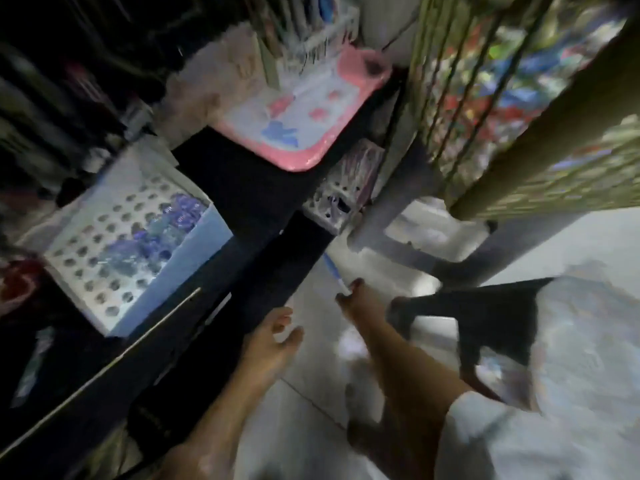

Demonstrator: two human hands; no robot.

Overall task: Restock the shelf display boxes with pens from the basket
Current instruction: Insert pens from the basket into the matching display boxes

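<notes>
- Nearest the camera, at the lower edge, two bare forearms reach forward over a pale tiled floor; a white sleeve covers the right upper arm.
- The left hand hovers beside the dark shelf edge, its fingers loosely spread and holding nothing.
- The right hand is a little farther out, its fingers pressed together in a pinch on the near end of a blue pen.
- The pen's long axis runs from the fingertips up and slightly left, its free end pointing away from the person toward a small white holder low on the shelving; pen and holder are near but apart.
- To the right of the right arm stands a dark stool-like frame; motion blur hides its detail.
- On the left, on the shelf, sits a pale blue display box whose white top is a grid of round holes, some filled with bluish-purple pen caps, many empty.
- Farther back lies a pink-rimmed tray with red and blue shapes on its white face.
- Behind it stand upright pens in white racks, blurred.
- At the far right hangs a rack of colourful packaged goods, too smeared to identify.
</notes>
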